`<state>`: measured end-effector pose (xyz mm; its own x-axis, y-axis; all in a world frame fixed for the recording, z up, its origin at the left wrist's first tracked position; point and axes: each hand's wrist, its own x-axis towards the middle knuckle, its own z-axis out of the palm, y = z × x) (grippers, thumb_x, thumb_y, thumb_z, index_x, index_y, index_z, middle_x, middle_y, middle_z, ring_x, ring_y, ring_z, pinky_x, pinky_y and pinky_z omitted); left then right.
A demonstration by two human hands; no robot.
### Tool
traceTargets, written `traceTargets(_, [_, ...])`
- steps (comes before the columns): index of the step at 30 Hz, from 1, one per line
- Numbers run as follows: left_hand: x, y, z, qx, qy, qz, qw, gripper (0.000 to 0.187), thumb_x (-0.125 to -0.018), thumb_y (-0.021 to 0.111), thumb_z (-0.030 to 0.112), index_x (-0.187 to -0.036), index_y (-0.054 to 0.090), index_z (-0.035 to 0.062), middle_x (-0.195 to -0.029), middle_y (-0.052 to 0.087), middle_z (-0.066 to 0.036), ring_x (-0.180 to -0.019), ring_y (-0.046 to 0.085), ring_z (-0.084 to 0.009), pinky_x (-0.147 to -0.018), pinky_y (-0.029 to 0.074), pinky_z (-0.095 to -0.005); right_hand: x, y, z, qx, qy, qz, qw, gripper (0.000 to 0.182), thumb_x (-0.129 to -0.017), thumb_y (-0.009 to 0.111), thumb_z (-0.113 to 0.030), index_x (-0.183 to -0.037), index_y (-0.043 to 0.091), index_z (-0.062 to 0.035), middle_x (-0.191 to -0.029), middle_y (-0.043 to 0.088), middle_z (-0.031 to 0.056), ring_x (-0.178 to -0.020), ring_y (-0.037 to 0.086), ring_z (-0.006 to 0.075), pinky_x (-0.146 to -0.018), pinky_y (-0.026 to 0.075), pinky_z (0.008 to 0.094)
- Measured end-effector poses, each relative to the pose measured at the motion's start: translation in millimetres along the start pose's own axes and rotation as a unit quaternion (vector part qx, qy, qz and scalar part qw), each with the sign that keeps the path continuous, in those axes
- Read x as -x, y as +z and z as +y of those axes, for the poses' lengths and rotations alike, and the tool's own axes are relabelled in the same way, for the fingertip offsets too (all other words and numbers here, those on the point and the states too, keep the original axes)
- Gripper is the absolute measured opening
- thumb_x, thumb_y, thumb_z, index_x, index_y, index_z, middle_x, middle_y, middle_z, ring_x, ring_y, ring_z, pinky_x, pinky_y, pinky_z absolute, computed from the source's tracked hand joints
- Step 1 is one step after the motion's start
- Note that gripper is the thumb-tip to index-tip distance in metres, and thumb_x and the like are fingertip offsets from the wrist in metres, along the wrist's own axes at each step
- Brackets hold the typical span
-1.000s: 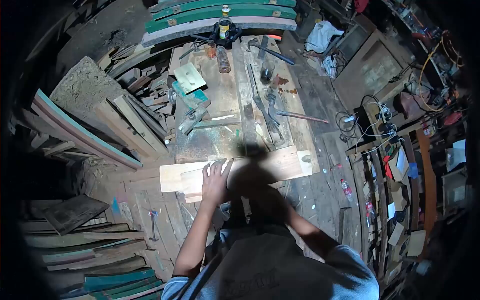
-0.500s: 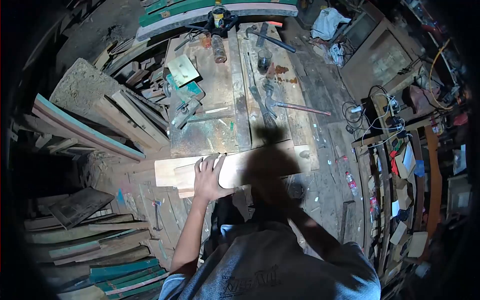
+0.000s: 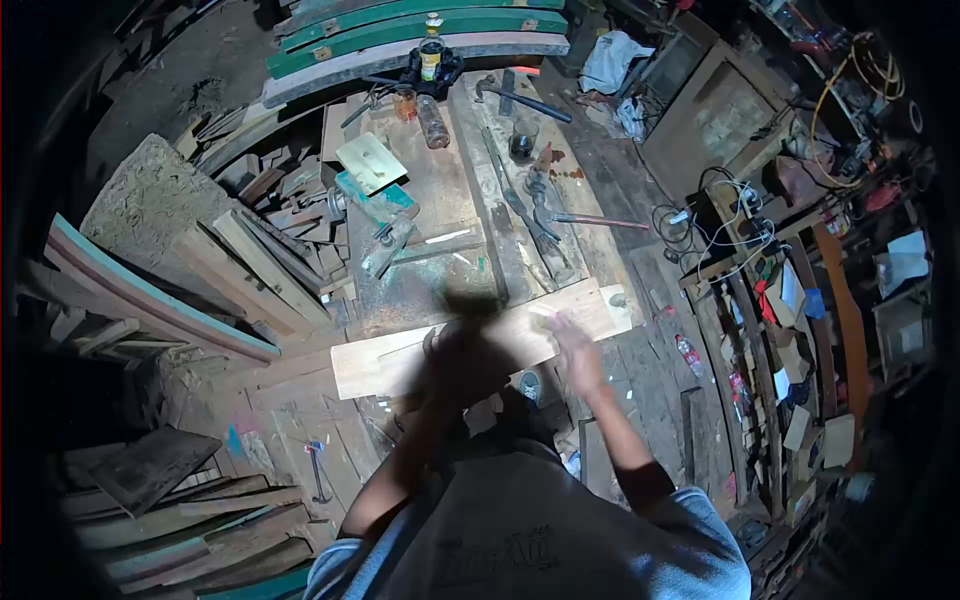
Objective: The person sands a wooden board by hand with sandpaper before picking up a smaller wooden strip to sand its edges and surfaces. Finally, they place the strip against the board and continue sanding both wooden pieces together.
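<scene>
A pale planed board (image 3: 385, 362) lies crosswise at the near edge of the workbench (image 3: 400, 300). The right end of another pale board (image 3: 617, 311) shows past it. Dark shadow covers my left hand (image 3: 445, 350), which is over the middle-left of the upper board; its fingers are lost in the dark. My right hand (image 3: 577, 357) is at the near edge of the board's right part, smeared by motion, its fingertips over the wood. A pale patch shows at those fingertips, and I cannot tell whether it is something held.
Beyond the boards lie a hammer with a reddish handle (image 3: 600, 221), a claw hammer (image 3: 530, 100), a dark glass (image 3: 522, 142) and a bottle (image 3: 432, 122). Timber offcuts (image 3: 280, 200) are heaped left. Tangled cables (image 3: 735, 215) and a cluttered shelf (image 3: 790, 330) stand right.
The shadow has moved left, off my right hand and onto my left. My right hand now shows at the board's right part. At the left, the two boards' ends no longer look staggered.
</scene>
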<state>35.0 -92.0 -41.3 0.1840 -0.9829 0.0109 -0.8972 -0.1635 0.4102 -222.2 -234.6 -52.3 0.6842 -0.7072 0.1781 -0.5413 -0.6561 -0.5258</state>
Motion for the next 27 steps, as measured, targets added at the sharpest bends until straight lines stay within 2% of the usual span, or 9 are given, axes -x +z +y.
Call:
traceTargets(1, [3.5,5.8,-7.6,0.012,0.016,0.036,0.999,0.125,-0.074,0.090,0.072,-0.169,0.044,0.0048,-0.160,0.052,-0.019,-0.152,0.044,-0.0398,-0.127,0.028,-0.0666,-7.3,-8.1,5.9,-0.029,0.085,0.111,0.990,0.033,-0.109,0.057,0.001,-0.136,0.076,-0.0005,-0.145,0.072,0.0296,-0.146,0.063,0.0457,-0.122,0.051,0.0521])
traceTargets(3, [4.5,4.7,-14.3,0.026,0.048,0.050,0.997,0.131,-0.070,0.092,0.073,-0.170,0.044,0.0032,-0.160,0.053,-0.024,-0.154,0.044,-0.0444,-0.128,0.027,-0.0681,-16.7,-19.3,21.2,0.022,0.200,0.136,0.970,0.039,-0.111,0.059,-0.004,-0.148,0.068,0.0037,-0.146,0.070,0.0316,-0.142,0.065,0.0484,-0.121,0.051,0.0528])
traceTargets(5, [-4.0,4.3,-21.5,0.018,0.063,0.040,0.997,0.134,-0.068,0.093,0.073,-0.171,0.044,0.0026,-0.160,0.055,-0.027,-0.155,0.044,-0.0458,-0.129,0.026,-0.0694,-11.6,17.5,-7.0,0.012,0.161,0.228,0.960,0.038,-0.111,0.060,-0.004,-0.146,0.069,0.0038,-0.147,0.070,0.0302,-0.141,0.065,0.0476,-0.122,0.051,0.0533])
traceTargets(9, [-14.4,18.5,-36.7,0.167,0.056,-0.015,0.984,0.125,-0.067,0.096,0.058,-0.168,0.048,0.0010,-0.154,0.057,-0.031,-0.147,0.050,-0.0521,-0.120,0.045,-0.0631,24.2,61.9,-93.2,-0.022,0.022,0.037,0.999,0.040,-0.101,0.067,0.002,-0.140,0.076,-0.0003,-0.148,0.074,0.0219,-0.145,0.066,0.0403,-0.125,0.050,0.0508])
traceTargets(11, [-17.1,3.5,-30.5,0.194,0.028,-0.055,0.979,0.120,-0.068,0.096,0.052,-0.166,0.049,0.0008,-0.152,0.056,-0.031,-0.142,0.054,-0.0527,-0.115,0.052,-0.0599,18.7,44.1,-67.5,-0.047,0.003,0.035,0.998,0.041,-0.102,0.065,0.004,-0.141,0.075,-0.0015,-0.149,0.073,0.0214,-0.144,0.067,0.0395,-0.125,0.051,0.0498])
traceTargets(13, [-18.6,30.0,-42.9,0.107,0.125,0.091,0.982,0.120,-0.068,0.096,0.053,-0.166,0.049,0.0010,-0.154,0.056,-0.030,-0.142,0.054,-0.0506,-0.117,0.049,-0.0618,8.4,24.6,-40.2,0.004,0.084,0.143,0.986,0.040,-0.106,0.061,0.002,-0.143,0.074,-0.0016,-0.146,0.074,0.0229,-0.140,0.069,0.0428,-0.121,0.053,0.0498])
traceTargets(17, [-23.7,-7.4,-48.1,0.026,0.164,0.063,0.984,0.115,-0.070,0.090,0.068,-0.160,0.058,0.0028,-0.155,0.058,-0.021,-0.139,0.058,-0.0420,-0.115,0.042,-0.0594,-18.3,17.6,-58.0,-0.025,0.233,0.289,0.928,0.034,-0.107,0.061,0.002,-0.139,0.075,0.0015,-0.137,0.075,0.0312,-0.135,0.069,0.0487,-0.118,0.054,0.0498])
traceTargets(23, [-31.2,-19.9,-70.2,-0.025,0.206,0.050,0.977,0.119,-0.070,0.089,0.075,-0.161,0.058,0.0048,-0.148,0.065,-0.016,-0.138,0.060,-0.0345,-0.115,0.042,-0.0557,15.0,77.0,-101.3,-0.037,0.006,0.081,0.996,0.038,-0.100,0.065,0.001,-0.136,0.079,-0.0038,-0.142,0.076,0.0232,-0.137,0.071,0.0417,-0.123,0.052,0.0500])
traceTargets(27, [-33.1,-16.4,-75.5,-0.001,0.224,0.067,0.972,0.106,-0.074,0.093,0.057,-0.160,0.058,0.0050,-0.147,0.067,-0.016,-0.137,0.062,-0.0351,-0.117,0.043,-0.0551,4.4,35.8,-38.4,0.028,0.173,0.240,0.955,0.041,-0.107,0.061,-0.002,-0.146,0.072,-0.0034,-0.142,0.075,0.0256,-0.134,0.068,0.0475,-0.117,0.054,0.0530])
